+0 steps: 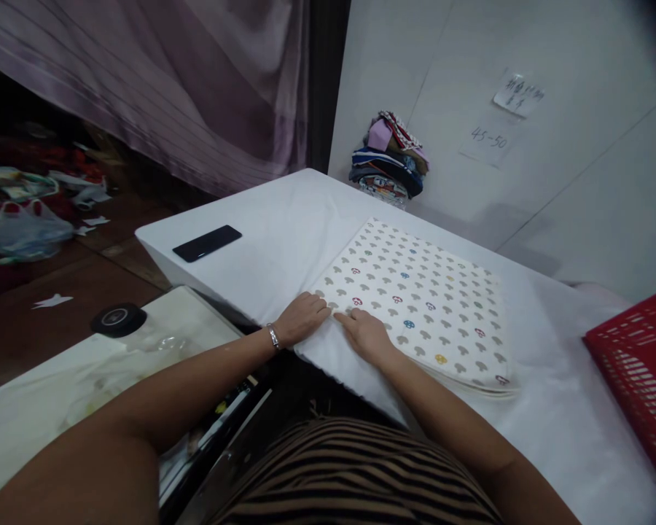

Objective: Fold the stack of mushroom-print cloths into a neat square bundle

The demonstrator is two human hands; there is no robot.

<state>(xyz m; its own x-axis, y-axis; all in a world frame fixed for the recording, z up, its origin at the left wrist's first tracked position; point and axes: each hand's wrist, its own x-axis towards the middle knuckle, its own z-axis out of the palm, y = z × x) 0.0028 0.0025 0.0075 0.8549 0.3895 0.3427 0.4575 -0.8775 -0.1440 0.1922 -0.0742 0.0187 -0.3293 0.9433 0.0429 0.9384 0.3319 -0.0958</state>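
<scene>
Printed cloth (412, 292) is flat on the white table (273, 211), right in front of the person. Layered edges show at its near right corner; can't tell from here if it's one folded piece or several. Both hands are at the near left corner, fingertips almost meeting. Left hand (305, 319): fingers bunched together, curled down over the edge. Right hand (365, 335): fingers loosely together, index reaching to the same edge. Can't tell whether either is pinching a layer or just pressing; thumbs are mostly hidden.

My read: two hands that close keep a short stretch of edge under control, and the tabletop carries the rest so the cloth stays flat. Phone (208, 243) sits on the far left part of the table, well apart from the cloth, probably to stay out of the way. Red basket (639, 357) is at the right, also off the cloth.
</scene>
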